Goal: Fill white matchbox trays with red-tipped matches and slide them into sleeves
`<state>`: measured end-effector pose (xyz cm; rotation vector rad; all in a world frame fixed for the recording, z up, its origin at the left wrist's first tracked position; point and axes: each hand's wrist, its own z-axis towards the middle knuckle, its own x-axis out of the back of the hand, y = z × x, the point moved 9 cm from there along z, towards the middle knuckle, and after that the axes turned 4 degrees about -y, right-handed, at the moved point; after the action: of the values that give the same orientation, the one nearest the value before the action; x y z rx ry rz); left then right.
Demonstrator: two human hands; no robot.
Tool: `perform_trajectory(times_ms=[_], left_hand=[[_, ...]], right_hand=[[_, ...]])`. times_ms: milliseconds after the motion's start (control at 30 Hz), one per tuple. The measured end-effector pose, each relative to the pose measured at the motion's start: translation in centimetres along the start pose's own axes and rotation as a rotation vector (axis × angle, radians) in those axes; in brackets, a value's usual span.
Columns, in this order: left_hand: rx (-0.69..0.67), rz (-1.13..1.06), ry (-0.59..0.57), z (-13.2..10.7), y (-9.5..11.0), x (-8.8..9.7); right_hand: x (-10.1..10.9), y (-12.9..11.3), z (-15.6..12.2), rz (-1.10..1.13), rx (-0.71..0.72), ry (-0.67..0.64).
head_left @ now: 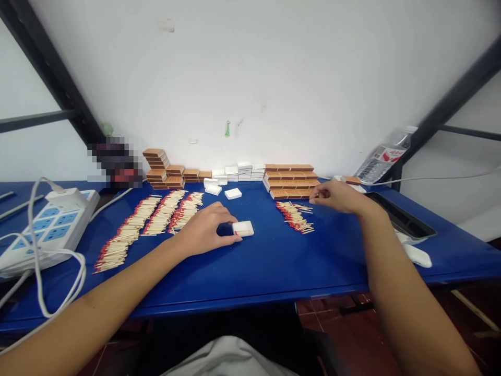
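My left hand (209, 228) grips the left end of a small white matchbox tray (245, 226) between thumb and fingers, low over the blue table. At least one matchstick lies inside the tray, along its near side. My right hand (332, 196) is pinched at the far right edge of a loose pile of red-headed matches (295, 218); whatever its fingertips hold is too small to make out. To the left of my left hand, several long rows of matches (129, 232) lie side by side. Two white trays (233, 194) rest beyond the held one.
Brown matchboxes (291, 183) and white trays (245, 171) are stacked along the wall. A white power strip (50, 230) with looped cables sits at left. On the right are a plastic bottle (385, 156), a black tray (403, 214) and a white object (418, 256).
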<state>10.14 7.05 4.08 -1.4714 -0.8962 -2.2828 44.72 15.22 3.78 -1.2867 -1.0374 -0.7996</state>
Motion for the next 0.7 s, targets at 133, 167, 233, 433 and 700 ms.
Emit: perform_trajectory(times_ms=[133,167,233,433,700], left_hand=[[0.005,0.004,-0.003,0.1,0.0,0.1],[0.005,0.006,-0.005,0.1,0.0,0.1],[0.006,0.008,-0.006,0.1,-0.1,0.2],[0.003,0.009,0.002,0.0,-0.2,0.2],[0.007,0.021,0.001,0.0,-0.1,0.4]], right_hand=[[-1.9,0.5,0.8,0.091,0.054,-0.129],[-2.4,0.1,0.9,0.098,0.076,-0.151],[-3.1,-0.6,1.1,0.105,0.102,-0.191],[-3.4,-0.8,0.7,0.147,0.067,-0.234],[-2.9,-0.9,0.6,0.157,0.059,-0.186]])
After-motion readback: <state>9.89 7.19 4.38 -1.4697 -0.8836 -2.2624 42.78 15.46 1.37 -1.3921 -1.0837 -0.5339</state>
